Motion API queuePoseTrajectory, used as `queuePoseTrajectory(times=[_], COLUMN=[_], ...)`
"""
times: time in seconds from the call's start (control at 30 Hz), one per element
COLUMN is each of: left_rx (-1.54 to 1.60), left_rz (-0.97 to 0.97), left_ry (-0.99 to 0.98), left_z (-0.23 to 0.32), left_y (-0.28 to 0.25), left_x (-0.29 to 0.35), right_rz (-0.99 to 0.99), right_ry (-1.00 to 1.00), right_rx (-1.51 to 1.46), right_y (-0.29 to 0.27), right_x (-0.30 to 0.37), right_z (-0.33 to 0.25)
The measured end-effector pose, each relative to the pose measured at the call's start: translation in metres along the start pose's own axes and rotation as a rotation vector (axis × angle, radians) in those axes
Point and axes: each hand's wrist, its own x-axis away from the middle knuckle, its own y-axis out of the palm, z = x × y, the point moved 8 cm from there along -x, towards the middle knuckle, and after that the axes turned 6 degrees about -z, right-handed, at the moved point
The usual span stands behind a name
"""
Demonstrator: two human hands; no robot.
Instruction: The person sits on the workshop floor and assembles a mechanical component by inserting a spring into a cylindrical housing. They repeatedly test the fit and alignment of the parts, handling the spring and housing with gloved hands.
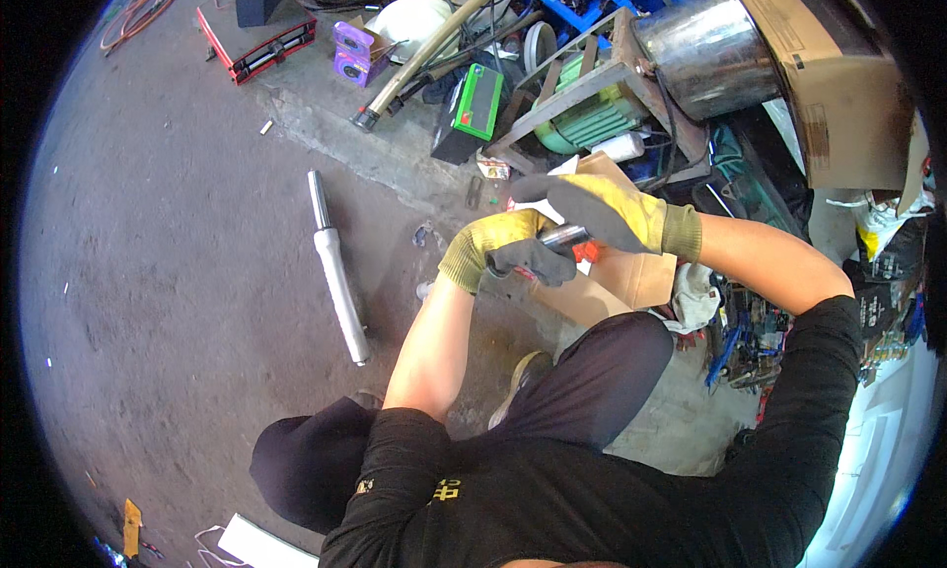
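I crouch with both hands in yellow-and-grey work gloves. My left hand [513,249] is wrapped round a shiny metal tube [565,237], whose end sticks out toward the right. My right hand [614,211] is curled just above that end, its fingertips partly hidden; what it grips cannot be made out. A white piece [541,211] shows between the two gloves. Under them stands an opened cardboard box [631,278] with something red [587,252] at its opening. On the floor to the left lies a silver fork leg [337,282] with a bright, narrower tube at its far end.
Beyond my hands are a green-topped black battery [469,112], a green motor [592,109] in a metal frame, a steel cylinder [705,50] and a large cardboard box [838,85]. A purple box [357,53] and a red folding stand [261,50] sit at the far left.
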Motion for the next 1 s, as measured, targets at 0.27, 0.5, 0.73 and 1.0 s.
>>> queuePoseTrajectory(times=[0.27, 0.5, 0.73, 1.0], left_rx=[-0.899, -0.667, -0.717, -0.812], left_rz=[0.260, 0.212, 0.539, 1.063], left_ry=[1.095, 0.655, 0.043, 0.057], left_z=[0.051, 0.027, 0.020, 0.015], left_y=[0.026, 0.019, 0.007, -0.007], left_x=[0.030, 0.005, 0.001, 0.015], right_rz=[-0.077, -0.161, -0.069, 0.095], right_ry=[-0.541, -0.373, -0.040, 0.102], right_rx=[0.597, 0.580, 0.135, -0.258], right_y=[0.023, 0.018, 0.001, -0.016], right_x=[0.033, 0.029, 0.008, -0.020], right_z=[-0.052, -0.042, 0.008, 0.018])
